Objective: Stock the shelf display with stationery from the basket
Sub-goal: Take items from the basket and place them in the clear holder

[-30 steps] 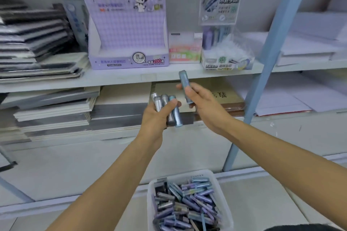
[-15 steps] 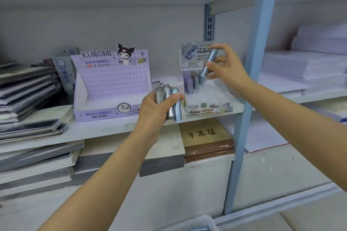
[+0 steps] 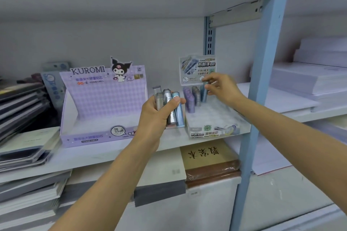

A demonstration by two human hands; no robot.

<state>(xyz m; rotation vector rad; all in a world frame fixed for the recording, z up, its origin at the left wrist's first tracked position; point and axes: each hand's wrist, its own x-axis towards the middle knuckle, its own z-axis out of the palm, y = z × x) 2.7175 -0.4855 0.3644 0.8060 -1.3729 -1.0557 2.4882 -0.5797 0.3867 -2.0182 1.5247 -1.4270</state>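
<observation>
Just right of the Kuromi box (image 3: pixel 101 103) on the shelf (image 3: pixel 112 154), the left grip (image 3: pixel 155 118) curls round several lead tubes (image 3: pixel 173 107); farther right, the right grip (image 3: pixel 222 90) pinches one tube (image 3: pixel 204 93) upright in the display tray (image 3: pixel 216 118), near the blue post (image 3: pixel 259 80).

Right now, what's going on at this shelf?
A person is stocking pencil lead tubes. The right hand pinches a blue lead tube upright at the back row of the white display box, next to the purple and grey tubes standing there. The left hand grips a bundle of lead tubes in front of the shelf, right of the Kuromi display box.
</observation>
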